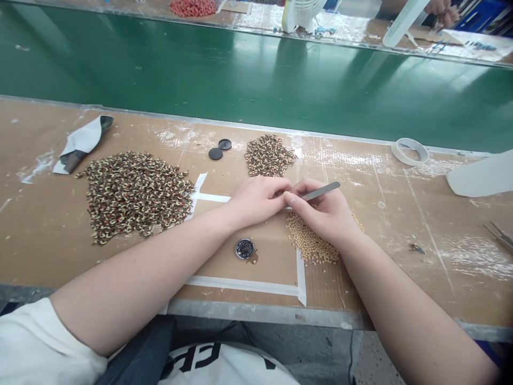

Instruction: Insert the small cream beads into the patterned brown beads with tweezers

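My right hand grips metal tweezers, whose tips point left into my left hand. My left hand is closed in a pinch against the tweezer tips; what it pinches is too small to make out. Both hands rest on the cardboard-covered bench, above a taped rectangle. A heap of small tan beads lies under my right wrist. A small pile of brown patterned parts sits just beyond my hands, and a large pile of the same lies to the left. A small round black dish sits below my left wrist.
Two black discs lie near the small pile. A grey-white folded bag is at far left, a tape roll at right. A green conveyor belt runs behind. Another person's hand works at top right.
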Motion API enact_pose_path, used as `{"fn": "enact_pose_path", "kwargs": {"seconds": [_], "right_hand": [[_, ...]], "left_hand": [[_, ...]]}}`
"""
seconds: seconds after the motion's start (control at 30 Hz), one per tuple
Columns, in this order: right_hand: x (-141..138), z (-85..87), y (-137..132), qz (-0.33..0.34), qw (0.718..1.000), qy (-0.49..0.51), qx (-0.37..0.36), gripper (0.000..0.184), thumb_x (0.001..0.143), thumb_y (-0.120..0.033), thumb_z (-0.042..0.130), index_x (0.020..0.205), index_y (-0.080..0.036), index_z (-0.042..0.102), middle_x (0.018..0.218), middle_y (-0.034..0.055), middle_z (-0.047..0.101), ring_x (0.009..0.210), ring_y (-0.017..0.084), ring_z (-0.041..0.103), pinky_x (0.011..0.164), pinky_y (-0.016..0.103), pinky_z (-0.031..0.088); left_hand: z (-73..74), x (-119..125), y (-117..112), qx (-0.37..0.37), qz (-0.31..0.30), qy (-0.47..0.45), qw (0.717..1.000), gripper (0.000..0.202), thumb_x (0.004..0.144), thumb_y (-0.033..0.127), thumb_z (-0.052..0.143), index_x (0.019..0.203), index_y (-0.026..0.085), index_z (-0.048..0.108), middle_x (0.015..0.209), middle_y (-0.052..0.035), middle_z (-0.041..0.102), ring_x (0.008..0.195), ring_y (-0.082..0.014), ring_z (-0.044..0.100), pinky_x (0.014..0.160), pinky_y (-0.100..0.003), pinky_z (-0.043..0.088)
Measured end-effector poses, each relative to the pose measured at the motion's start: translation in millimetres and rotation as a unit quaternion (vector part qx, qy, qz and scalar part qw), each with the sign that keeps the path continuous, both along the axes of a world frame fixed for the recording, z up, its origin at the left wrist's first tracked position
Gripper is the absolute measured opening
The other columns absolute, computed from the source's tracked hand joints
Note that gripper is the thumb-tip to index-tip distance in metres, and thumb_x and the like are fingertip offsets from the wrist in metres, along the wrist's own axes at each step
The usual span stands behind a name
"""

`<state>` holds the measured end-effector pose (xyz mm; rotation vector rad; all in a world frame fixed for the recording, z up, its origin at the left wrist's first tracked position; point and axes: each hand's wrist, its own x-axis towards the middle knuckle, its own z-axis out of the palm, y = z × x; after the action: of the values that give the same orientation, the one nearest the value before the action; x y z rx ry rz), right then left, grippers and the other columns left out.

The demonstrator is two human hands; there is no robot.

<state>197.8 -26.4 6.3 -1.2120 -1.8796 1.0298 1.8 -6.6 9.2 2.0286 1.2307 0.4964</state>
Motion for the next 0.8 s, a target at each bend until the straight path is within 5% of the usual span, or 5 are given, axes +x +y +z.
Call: {"fn": "enact_pose_path", "kwargs": {"seconds": [0.8], "right_hand": [[0.2, -2.0, 0.4, 0.002, 1.000, 0.011, 0.003, 0.025, 0.096, -0.041, 0.069, 0.082, -0.020, 0.066, 0.074, -0.0003, 0.060, 0.066, 0.012, 0.051, 0.059, 0.030, 0.037]], "left_hand": [[-0.5, -0.1, 0.2, 0.007, -0.003, 0.004, 1.000, 0.019, 0.091, 0.030, 0.051, 0.082, 0.019, 0.064, 0.078, 0.0003, 0.066, 0.072, -0.0129, 0.055, 0.065, -0.027, 0.031]]}}
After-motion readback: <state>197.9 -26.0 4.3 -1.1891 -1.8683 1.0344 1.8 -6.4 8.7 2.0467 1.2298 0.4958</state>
